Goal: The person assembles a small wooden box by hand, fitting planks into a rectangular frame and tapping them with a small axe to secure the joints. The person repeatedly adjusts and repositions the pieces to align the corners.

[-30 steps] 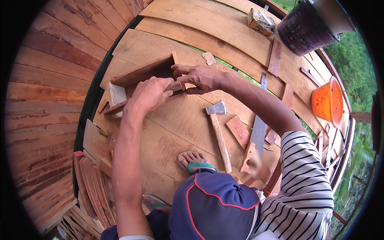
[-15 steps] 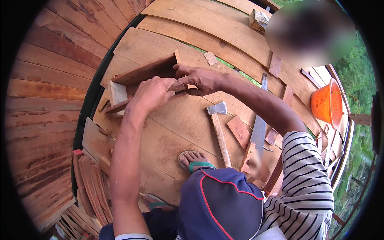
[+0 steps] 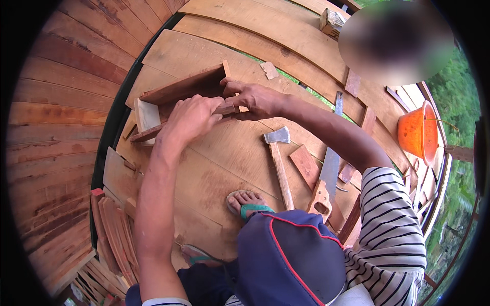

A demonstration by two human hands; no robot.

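Observation:
An open wooden box (image 3: pixel 178 83) of reddish boards lies on the plank floor, its left end a paler board (image 3: pixel 147 115). My left hand (image 3: pixel 194 118) is closed at its near side, fingers curled round a small wood block (image 3: pixel 224 108). At the box's right end, my right hand (image 3: pixel 252 99) grips the end board, fingers bent over it. The two hands nearly meet at the block. Where the block touches the box is hidden by my fingers.
An axe (image 3: pixel 279 168) and a handsaw (image 3: pixel 329 171) lie right of my foot, beside a short board (image 3: pixel 305 166). An orange bucket (image 3: pixel 412 132) stands far right. Stacked wood strips (image 3: pixel 115 229) lie at left, near the plank wall (image 3: pixel 61 132). Gaps run between floorboards.
Both hands stay on the box and block with almost the same grip. The box and hands sit slightly higher and further left in the picture; the floor also shifts a little.

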